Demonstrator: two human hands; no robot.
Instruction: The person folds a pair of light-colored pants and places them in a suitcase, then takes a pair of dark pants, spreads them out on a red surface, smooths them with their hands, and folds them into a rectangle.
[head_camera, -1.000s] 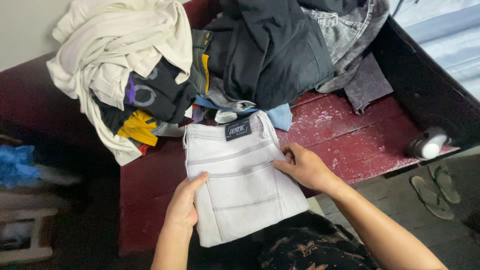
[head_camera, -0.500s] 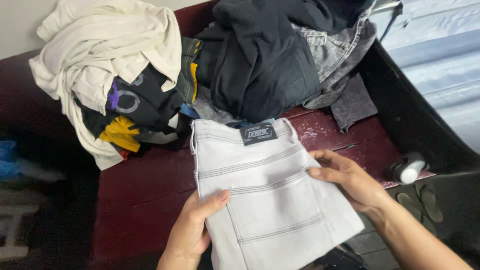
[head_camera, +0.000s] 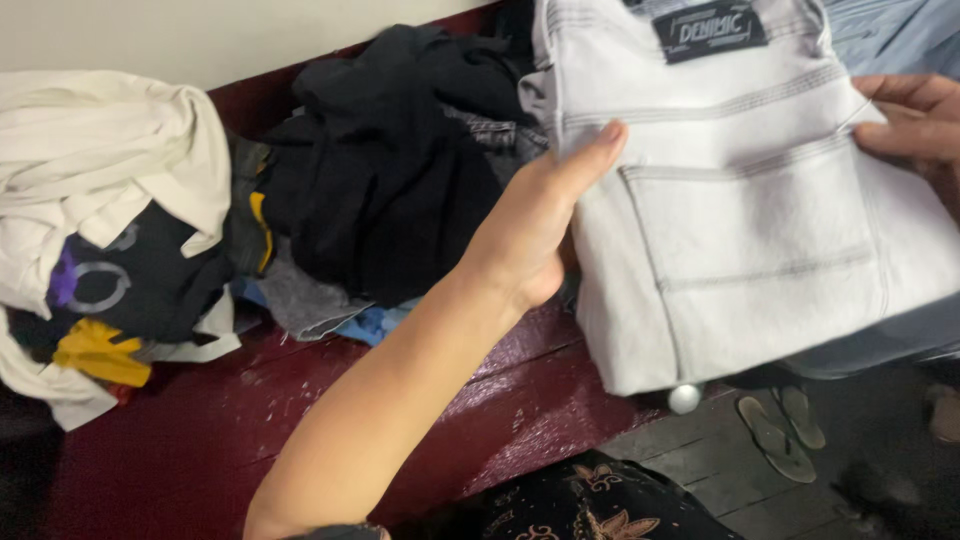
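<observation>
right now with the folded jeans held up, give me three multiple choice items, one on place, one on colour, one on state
1. Where is the cream cloth heap?
A. left end of the dark red wooden bench
B. on the floor
C. in the lap

2. What colour are the folded denim jeans?
A. dark blue
B. pale grey
C. yellow

3. How are the jeans held?
A. lying flat on the bench
B. hung on a hook
C. lifted, gripped by left hand and right hand

Answers: 1 A, the heap rests at the bench's left. 2 B, the cloth is light grey. 3 C, both hands grip its sides, clear of the bench.
</observation>
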